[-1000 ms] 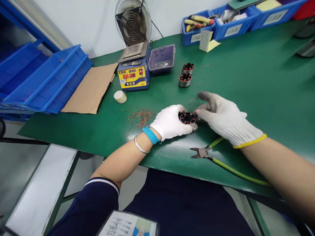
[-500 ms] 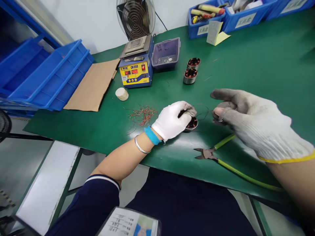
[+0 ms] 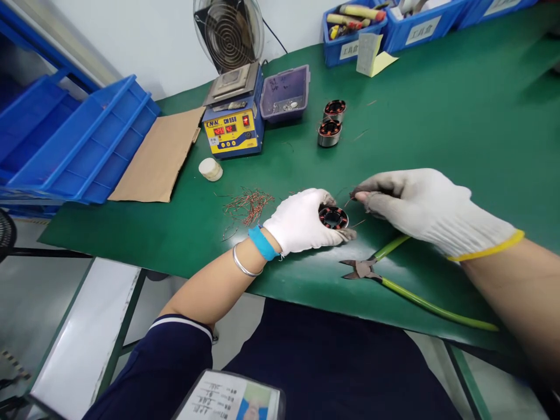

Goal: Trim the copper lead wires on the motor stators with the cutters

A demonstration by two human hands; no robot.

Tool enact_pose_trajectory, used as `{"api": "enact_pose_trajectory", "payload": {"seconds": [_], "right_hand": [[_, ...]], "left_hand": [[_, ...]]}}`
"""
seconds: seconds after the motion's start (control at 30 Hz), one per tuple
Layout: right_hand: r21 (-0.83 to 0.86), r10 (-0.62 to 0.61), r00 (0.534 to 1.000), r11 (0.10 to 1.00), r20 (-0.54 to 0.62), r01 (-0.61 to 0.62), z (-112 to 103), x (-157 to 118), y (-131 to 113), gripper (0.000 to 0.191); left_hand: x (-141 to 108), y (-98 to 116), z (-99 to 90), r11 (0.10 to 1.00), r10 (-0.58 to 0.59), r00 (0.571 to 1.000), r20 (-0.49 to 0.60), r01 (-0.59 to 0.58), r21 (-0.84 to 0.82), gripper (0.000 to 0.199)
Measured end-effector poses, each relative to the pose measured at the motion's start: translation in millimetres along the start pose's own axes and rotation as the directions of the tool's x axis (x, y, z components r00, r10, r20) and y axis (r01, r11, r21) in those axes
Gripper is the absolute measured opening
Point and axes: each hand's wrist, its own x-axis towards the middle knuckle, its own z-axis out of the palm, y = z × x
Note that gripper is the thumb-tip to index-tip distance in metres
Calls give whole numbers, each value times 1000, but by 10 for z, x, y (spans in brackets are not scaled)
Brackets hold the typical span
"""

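Gloved in white, my left hand [image 3: 306,221] grips a round motor stator [image 3: 333,218] with black and copper windings, its thumb and fingers on either side of the ring. Thin wires stick out from the ring's right side. Just to the right, my right hand [image 3: 415,201], in a glove with a yellow cuff, pinches a thin wire [image 3: 349,201] between thumb and forefinger. Green-handled cutters [image 3: 365,269] lie with open jaws below the right hand. A tangle of copper wire pieces [image 3: 251,207] rests left of my left hand.
Two more stators [image 3: 329,139] stand farther back. Behind are a yellow-fronted CM 550 unit [image 3: 231,134], a purple tray [image 3: 285,114], blue tool bins [image 3: 350,53] and a fan [image 3: 230,35]. A white round piece [image 3: 210,170] and cardboard [image 3: 157,154] lie left.
My left hand has opened from over the stator to its sides, showing the whole ring. My right hand has moved left and in, to the wires beside it. The view has shifted slightly.
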Motion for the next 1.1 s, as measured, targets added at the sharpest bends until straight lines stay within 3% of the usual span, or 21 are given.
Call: {"api": "enact_pose_trajectory", "payload": {"seconds": [0.17, 0.3, 0.37, 0.4, 0.47, 0.53, 0.6, 0.77, 0.9, 0.93, 1.0, 1.1], "right_hand": [[-362, 136, 990, 925, 35, -114, -32, -10, -232, 34], [-410, 170, 978, 906, 124, -106, -161, -176, -178, 36], [-435, 161, 986, 891, 36, -129, -194, -252, -131, 39], [-443, 110, 993, 889, -38, -115, -191, -278, -109, 41], [-443, -106, 982, 896, -158, 26, -155, -306, -71, 43], [-446, -359, 921, 856, -151, 261, -108, -316, -46, 40], [-501, -519, 851, 758, -74, 419, -89, -329, -45, 37], [-752, -641, 766, 528, -47, 395, -131, -378, -100, 35], [-667, -689, 703, 442, 175, 600, -20, -320, -42, 27], [-623, -668, 715, 474, 206, 622, 20, -302, -16, 27], [-519, -578, 786, 613, 219, 596, 78, -285, 26, 29], [-398, -377, 903, 811, 205, 428, 76, -310, 28, 29]], "left_hand": [[29, -48, 3, 998, 55, 998, 38, -53, -37, 45], [53, -76, 9, 997, 39, 999, -7, -39, -72, 44], [68, -82, 5, 997, -16, 999, -30, 14, -78, 46], [76, -85, 2, 996, -42, 999, -32, 39, -83, 46], [87, -91, -4, 995, -64, 998, -28, 61, -79, 48], [93, -100, -5, 998, -43, 999, -24, 42, -49, 50], [97, -109, 1, 1000, -15, 999, -36, 15, -8, 51], [105, -115, 23, 1000, -11, 999, -44, 13, 26, 51], [117, -112, 21, 1000, 4, 1000, -27, -3, 29, 47], [121, -113, 20, 1000, 2, 1000, -25, -2, 30, 46], [128, -120, 19, 1000, 0, 1000, -22, 1, 31, 47], [137, -134, 25, 999, 23, 1000, -19, -22, 26, 51]]}}
